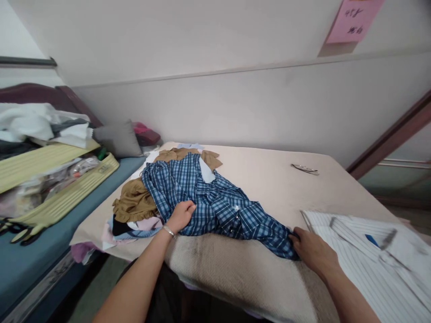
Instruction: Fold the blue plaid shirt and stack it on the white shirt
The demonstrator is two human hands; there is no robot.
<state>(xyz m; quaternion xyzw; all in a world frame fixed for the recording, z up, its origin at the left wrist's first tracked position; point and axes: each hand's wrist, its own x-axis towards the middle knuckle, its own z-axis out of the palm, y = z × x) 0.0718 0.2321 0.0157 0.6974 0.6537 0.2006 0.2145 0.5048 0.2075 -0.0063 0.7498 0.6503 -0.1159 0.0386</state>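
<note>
A blue plaid shirt (215, 202) lies crumpled across the cloth-covered table, its left part resting over a pile of clothes. My left hand (182, 216), with a bracelet at the wrist, is closed on the shirt's near edge. Out to the right, my right hand (314, 249) pinches the end of the shirt, which is stretched along the table's front. Under and beside the shirt's left side are a brown ruffled garment (134, 201) and other folded pieces. A white striped shirt (370, 260) lies flat close to my right hand.
Eyeglasses (305, 169) rest on the beige table cover (269, 179) near the back. On the left is a blue bed (20, 269) with a yellow bag (67, 193), clothes and a grey cushion (117, 139). A pink note (355, 20) hangs on the wall behind.
</note>
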